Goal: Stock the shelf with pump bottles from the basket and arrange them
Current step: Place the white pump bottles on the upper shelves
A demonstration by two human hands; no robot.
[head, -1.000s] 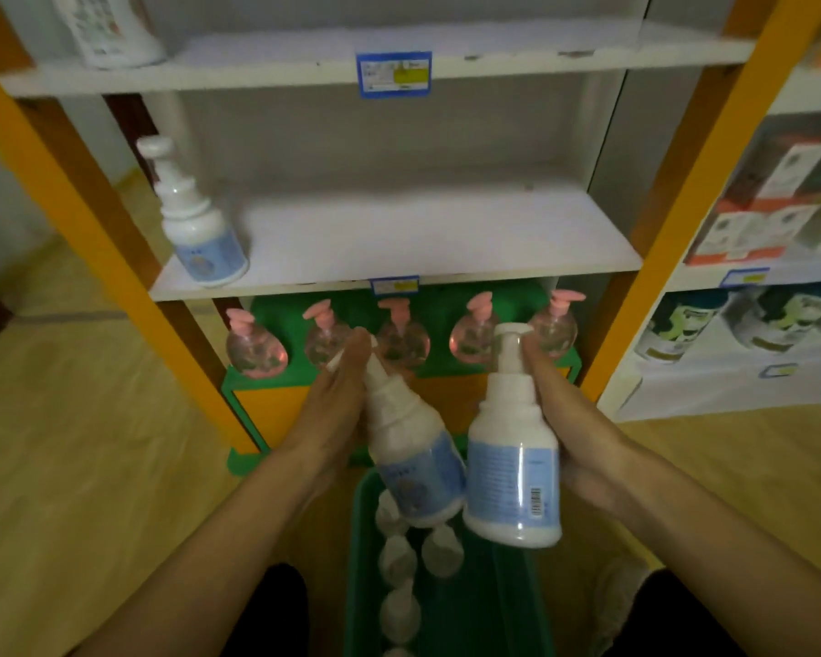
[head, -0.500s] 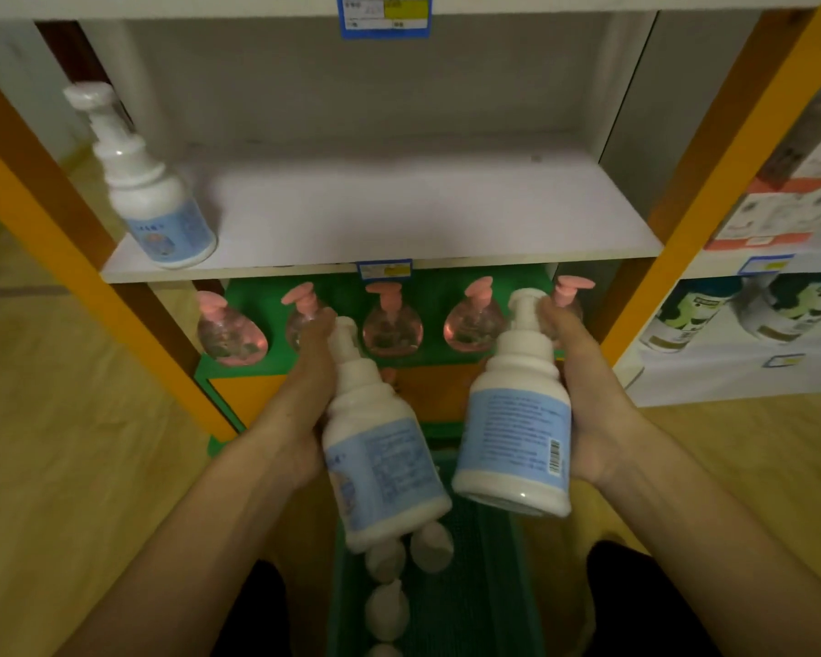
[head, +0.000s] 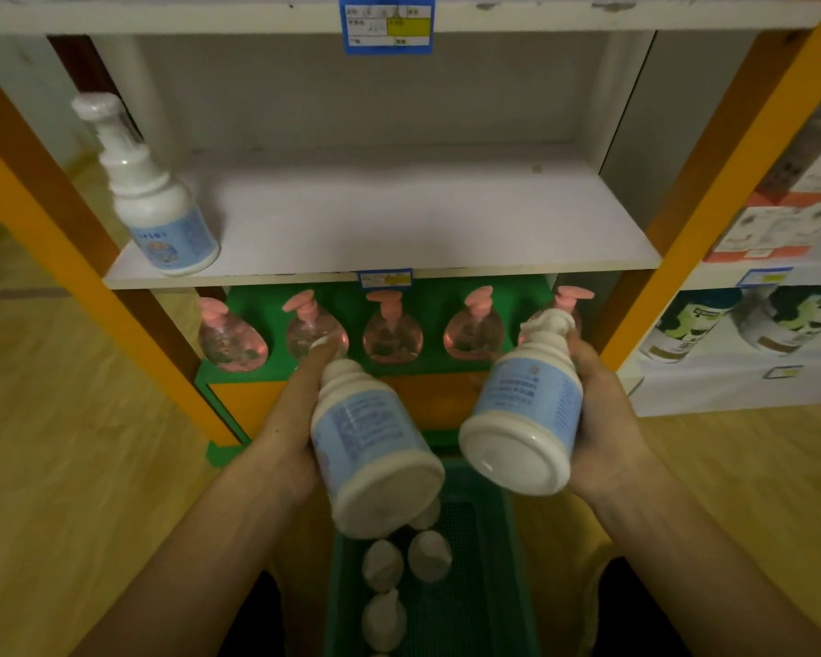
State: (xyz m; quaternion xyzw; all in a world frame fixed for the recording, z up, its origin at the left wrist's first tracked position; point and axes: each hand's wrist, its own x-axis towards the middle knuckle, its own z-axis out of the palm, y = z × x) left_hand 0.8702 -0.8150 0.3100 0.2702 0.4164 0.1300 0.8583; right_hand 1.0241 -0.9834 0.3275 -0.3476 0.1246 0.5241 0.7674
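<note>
Our hands, left and right, each grip a tilted pump bottle; the shelf lies open beside one bottle at its left edge.

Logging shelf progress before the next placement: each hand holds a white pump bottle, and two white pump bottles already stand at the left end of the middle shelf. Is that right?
Not quite. The head view shows only one white pump bottle standing at the left end of the middle shelf, not two. The rest holds: the left hand and the right hand each hold a white pump bottle, the left-hand bottle and the right-hand bottle.
</note>
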